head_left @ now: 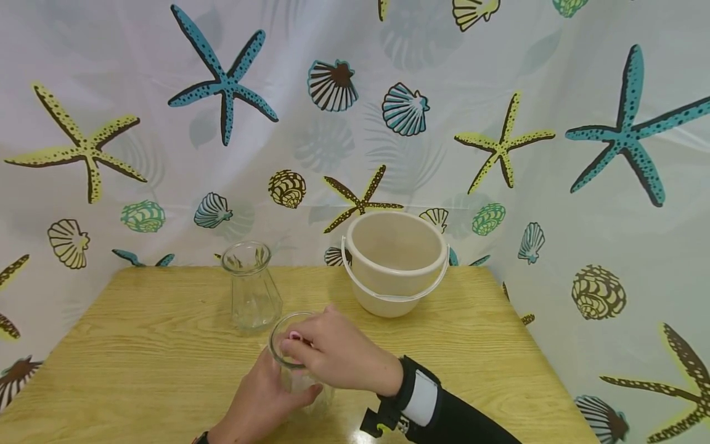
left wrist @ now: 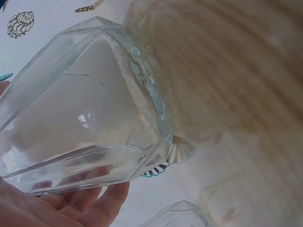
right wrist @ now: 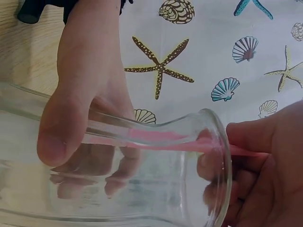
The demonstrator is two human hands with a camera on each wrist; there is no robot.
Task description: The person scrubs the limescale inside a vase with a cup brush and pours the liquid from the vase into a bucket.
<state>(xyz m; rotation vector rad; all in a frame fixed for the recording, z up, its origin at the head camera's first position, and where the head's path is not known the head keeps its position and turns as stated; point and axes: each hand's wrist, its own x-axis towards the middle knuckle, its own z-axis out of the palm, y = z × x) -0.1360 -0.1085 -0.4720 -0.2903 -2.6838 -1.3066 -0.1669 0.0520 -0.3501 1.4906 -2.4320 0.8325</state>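
Observation:
My left hand (head_left: 267,394) grips a clear faceted glass vase (head_left: 299,377) around its side, near the front middle of the table. In the right wrist view, the thumb of this hand lies along the glass. My right hand (head_left: 341,354) is at the vase's mouth, with the fingertips just inside the rim. It pinches a slender pink stick-like thing (right wrist: 158,137) that runs down inside the vase along the wall. What the pink thing's far end is like cannot be made out. In the left wrist view the vase (left wrist: 71,104) fills much of the frame.
A second, similar glass vase (head_left: 255,302) stands upright behind and to the left. A cream bucket (head_left: 388,287) with a white handle stands at the back right. The wooden table (head_left: 138,357) meets a curtain (head_left: 310,148) printed with starfish and shells at the back and right.

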